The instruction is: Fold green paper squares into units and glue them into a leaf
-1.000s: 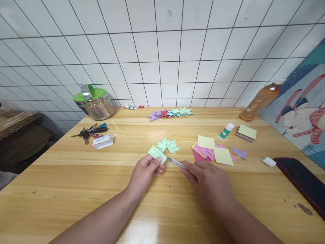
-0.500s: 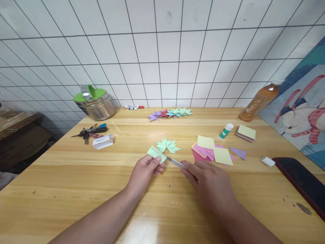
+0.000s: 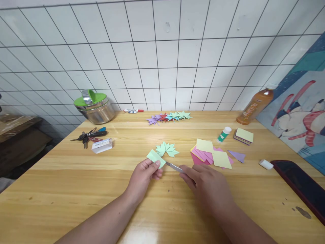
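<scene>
Between thumb and fingers, my left hand (image 3: pixel 147 174) pinches a folded light green paper (image 3: pixel 155 157). My right hand (image 3: pixel 205 184) grips a small knife (image 3: pixel 174 166), its handle mostly hidden in the fist. The blade's tip points left and meets or nearly meets the right edge of the paper; I cannot tell whether it touches. Just behind the paper, a light green folded-paper leaf shape (image 3: pixel 167 149) with pointed tips lies on the table. Right of it sits a spread of pink and yellow paper sheets (image 3: pixel 221 159).
A row of folded-paper leaves (image 3: pixel 169 117) lies near the tiled wall. At the right are a glue stick (image 3: pixel 223 134), a paper stack (image 3: pixel 243 136), a purple triangle (image 3: pixel 237 156), a bottle (image 3: pixel 256 105) and a phone (image 3: pixel 299 188). Keys (image 3: pixel 88 135), a small box (image 3: pixel 102 145) and a steel pot (image 3: pixel 98 108) stand left.
The camera view has tilted slightly, so everything on the table sits a little lower. Both hands keep their hold on the paper and knife, with hardly any movement between them.
</scene>
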Demonstrator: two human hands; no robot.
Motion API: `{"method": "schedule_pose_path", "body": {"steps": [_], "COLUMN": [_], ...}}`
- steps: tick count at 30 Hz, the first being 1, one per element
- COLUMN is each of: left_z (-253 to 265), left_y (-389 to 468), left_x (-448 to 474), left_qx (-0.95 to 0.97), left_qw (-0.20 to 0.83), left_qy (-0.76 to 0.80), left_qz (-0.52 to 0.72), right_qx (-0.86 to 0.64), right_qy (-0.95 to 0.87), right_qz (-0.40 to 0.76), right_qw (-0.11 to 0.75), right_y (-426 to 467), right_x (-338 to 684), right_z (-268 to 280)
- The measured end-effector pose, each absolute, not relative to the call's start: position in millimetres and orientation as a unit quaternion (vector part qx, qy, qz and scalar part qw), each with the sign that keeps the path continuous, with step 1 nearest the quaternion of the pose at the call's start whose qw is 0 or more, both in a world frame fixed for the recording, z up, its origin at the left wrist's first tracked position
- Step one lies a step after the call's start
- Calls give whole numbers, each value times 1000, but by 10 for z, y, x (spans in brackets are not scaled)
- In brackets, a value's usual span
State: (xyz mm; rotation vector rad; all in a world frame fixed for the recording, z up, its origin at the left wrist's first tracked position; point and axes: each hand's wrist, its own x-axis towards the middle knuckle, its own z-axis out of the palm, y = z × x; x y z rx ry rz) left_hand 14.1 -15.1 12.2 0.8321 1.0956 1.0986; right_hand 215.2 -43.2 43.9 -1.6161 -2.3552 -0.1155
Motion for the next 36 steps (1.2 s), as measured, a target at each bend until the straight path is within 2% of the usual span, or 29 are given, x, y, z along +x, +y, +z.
{"method": "schedule_pose_path", "body": {"steps": [17, 27, 36], "left_z": [140, 122, 117], "left_y": [-159, -161, -160], "left_x": [148, 164, 156], "left_qx": [412, 436, 438], "left_qw": [626, 619, 630], "left_qy": [486, 476, 470], "left_qz": [450, 448, 437], "right_qx": [-561, -552, -542], "right_qy": [-817, -822, -827], "right_qz": [-28, 56, 41], "right_qw": [132, 130, 146], "right_y": [-443, -461, -446], "right_x": [2132, 2080, 2085], "right_z": [438, 450, 387]}}
